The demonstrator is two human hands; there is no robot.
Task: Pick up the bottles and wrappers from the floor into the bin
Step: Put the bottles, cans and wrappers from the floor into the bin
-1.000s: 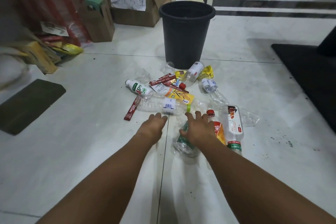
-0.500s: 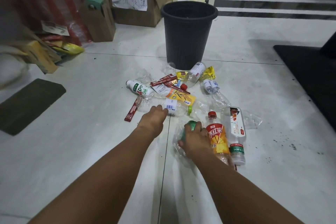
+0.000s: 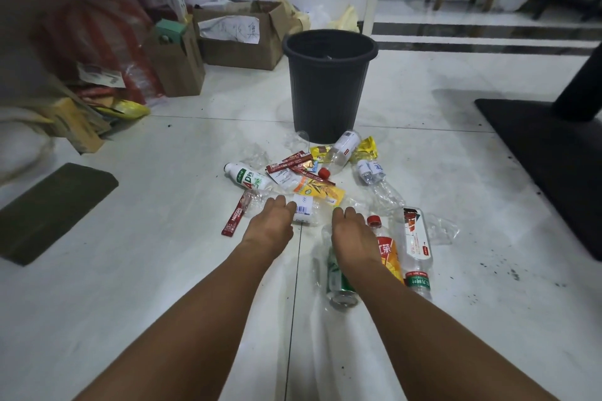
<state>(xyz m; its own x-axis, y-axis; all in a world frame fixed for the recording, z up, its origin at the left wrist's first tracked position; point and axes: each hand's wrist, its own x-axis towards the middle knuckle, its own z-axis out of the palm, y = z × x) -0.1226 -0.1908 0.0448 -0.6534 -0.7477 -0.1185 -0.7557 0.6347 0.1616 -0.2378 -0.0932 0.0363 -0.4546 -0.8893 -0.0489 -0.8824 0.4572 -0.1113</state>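
Two hands, backs up. Left hand (image 3: pixel 270 226): fingers curled over clear bottle (image 3: pixel 309 210). Right hand (image 3: pixel 353 233): fingers curled over green-labelled bottle (image 3: pixel 337 277). White tiled floor (image 3: pixel 163 270). Black bin (image 3: pixel 327 91): upright, just behind the litter. Cardboard boxes (image 3: pixel 237 49): by the wall. Other bottles (image 3: pixel 417 238) and wrappers (image 3: pixel 290 166): scattered between bin and hands.

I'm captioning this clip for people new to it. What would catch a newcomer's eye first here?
A heap of crushed plastic bottles and bright wrappers litters the pale floor at the centre, just in front of an upright black bin. Two bare arms stretch in from below: the left hand at a clear white-labelled bottle, the right hand over a green-labelled bottle.
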